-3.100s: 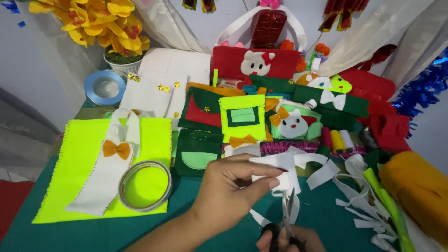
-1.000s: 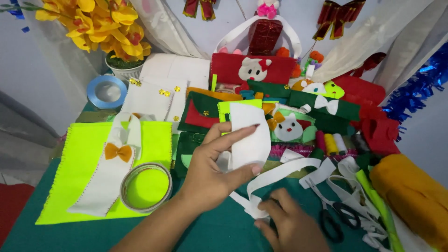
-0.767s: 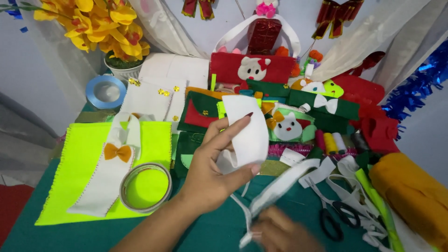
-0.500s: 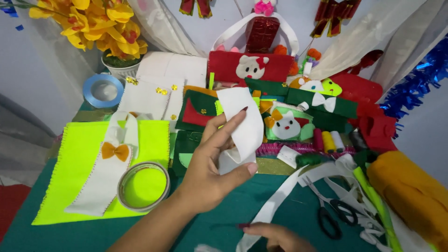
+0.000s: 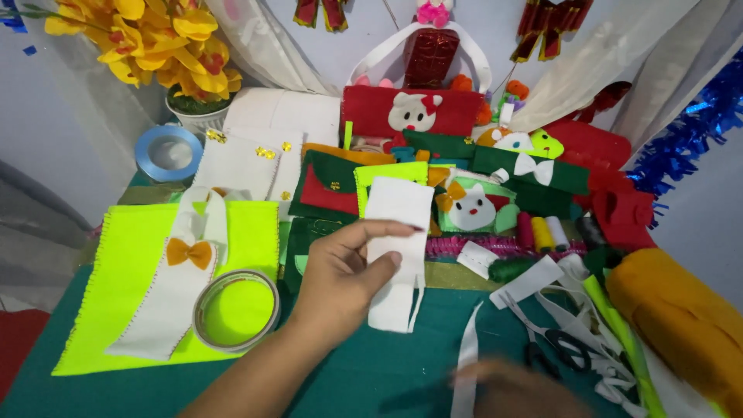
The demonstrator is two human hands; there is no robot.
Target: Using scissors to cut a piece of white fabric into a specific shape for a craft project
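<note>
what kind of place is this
Likely a home craft table for felt sewing: the left hand holds up a white felt piece, with scissors, thread spools and finished felt pouches around it.

Your setting: a home craft table (image 5: 371, 379) with a green cover. You have felt pouches (image 5: 410, 116) in red, green and neon yellow, thread spools (image 5: 542, 232), scissors (image 5: 557, 348) and tape rolls (image 5: 236, 310). Tinsel (image 5: 689, 131) and artificial yellow flowers (image 5: 155, 39) line your wall.
</note>
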